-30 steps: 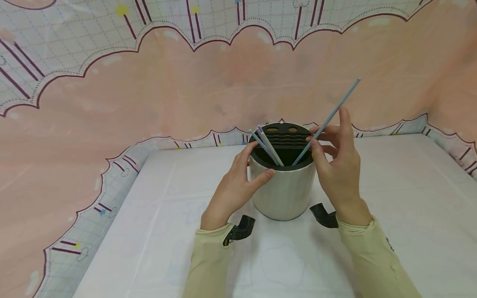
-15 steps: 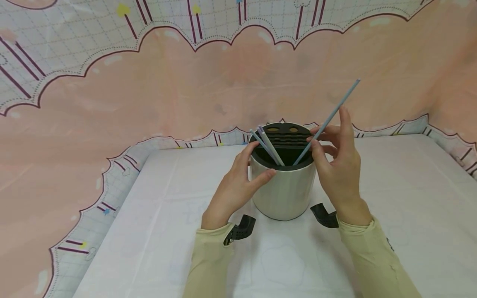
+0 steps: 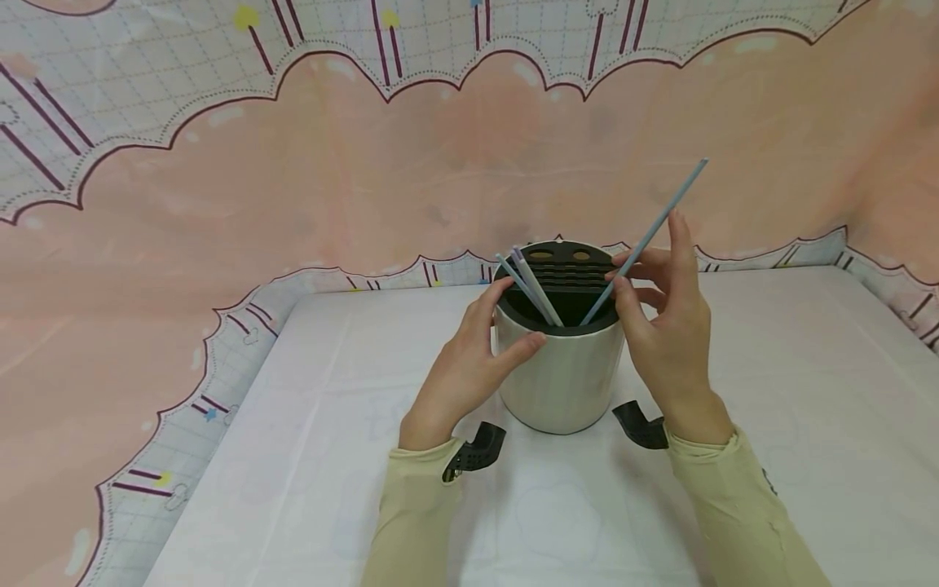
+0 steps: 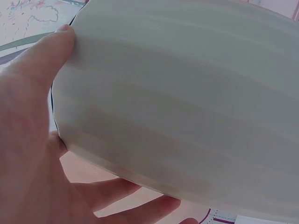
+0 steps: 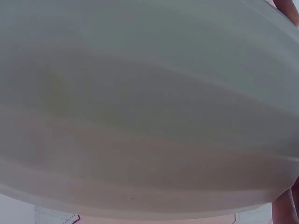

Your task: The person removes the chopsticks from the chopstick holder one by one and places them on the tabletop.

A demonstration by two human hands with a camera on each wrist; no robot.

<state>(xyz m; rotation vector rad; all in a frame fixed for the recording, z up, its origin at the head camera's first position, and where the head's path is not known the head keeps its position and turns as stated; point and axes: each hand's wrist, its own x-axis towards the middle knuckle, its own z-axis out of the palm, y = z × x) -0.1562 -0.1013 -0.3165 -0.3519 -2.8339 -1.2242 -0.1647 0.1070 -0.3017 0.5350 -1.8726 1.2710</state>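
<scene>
A white round utensil holder [image 3: 561, 383] with a black slotted top [image 3: 561, 269] stands upright on the table. My left hand [image 3: 465, 367] holds its left side, thumb on the front near the rim. In the left wrist view the left fingers [image 4: 117, 189] reach round its pale wall. Between thumb and fingers, my right hand [image 3: 667, 310] pinches a light blue drinking straw [image 3: 653, 232]. The straw slants up to the right, its lower end inside the front opening. A few other straws [image 3: 535, 285], pale blue and whitish purple, lean left in that opening. Their lower ends are hidden.
A white cloth [image 3: 330, 424] covers the table under the holder. Behind it hangs a peach curtain [image 3: 440, 179] with a scalloped, patterned border. Black straps [image 3: 477, 448] sit on both wrists, over pale green sleeves [image 3: 418, 514].
</scene>
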